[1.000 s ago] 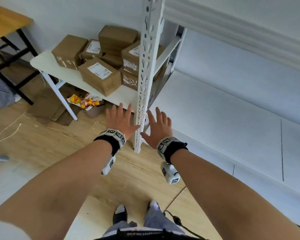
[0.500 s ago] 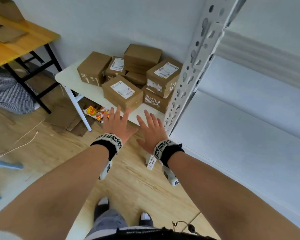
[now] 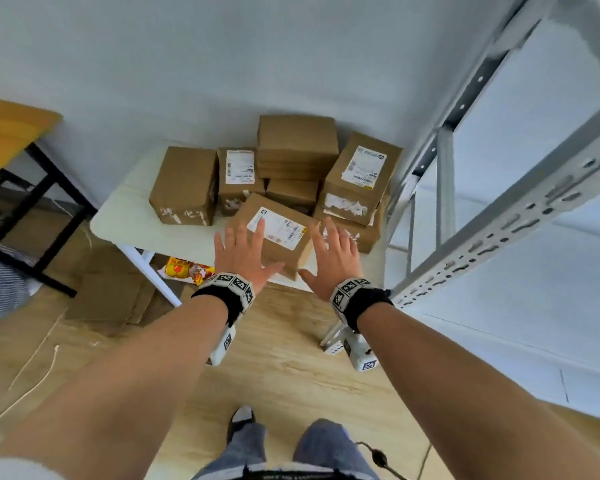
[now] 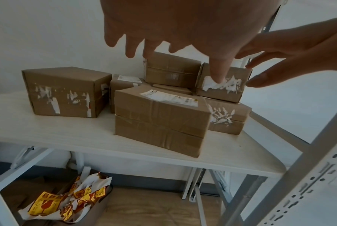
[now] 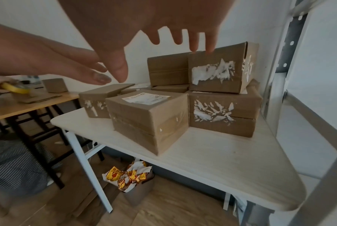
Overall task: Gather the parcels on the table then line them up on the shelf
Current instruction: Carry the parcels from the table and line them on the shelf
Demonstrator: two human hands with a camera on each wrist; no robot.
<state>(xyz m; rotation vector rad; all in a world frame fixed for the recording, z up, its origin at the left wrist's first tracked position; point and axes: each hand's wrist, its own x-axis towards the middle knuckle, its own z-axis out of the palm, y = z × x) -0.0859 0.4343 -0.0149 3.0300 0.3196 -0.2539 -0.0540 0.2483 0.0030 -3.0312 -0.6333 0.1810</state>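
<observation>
Several brown cardboard parcels stand on a small white table (image 3: 125,220) against the wall. The nearest one, a labelled parcel (image 3: 284,237) (image 4: 159,119) (image 5: 150,120), sits at the table's front edge. My left hand (image 3: 243,251) and right hand (image 3: 333,254) reach out above it, fingers spread and straight, one on each side, holding nothing. Behind it a plain parcel (image 3: 184,185) stands at the left, and a two-high stack (image 3: 357,192) (image 5: 221,94) at the right. The grey metal shelf (image 3: 499,216) rises at the right.
A basket of yellow and red paper scraps (image 4: 67,198) sits under the table. Flattened cardboard (image 3: 104,296) lies on the wood floor. A wooden desk with black legs (image 3: 11,133) stands at the left. The shelf's upright post (image 5: 318,191) is close to the table's right corner.
My view and both hands have moved from the shelf post toward the table. The hands now hover over the front labelled parcel instead of below the table's edge.
</observation>
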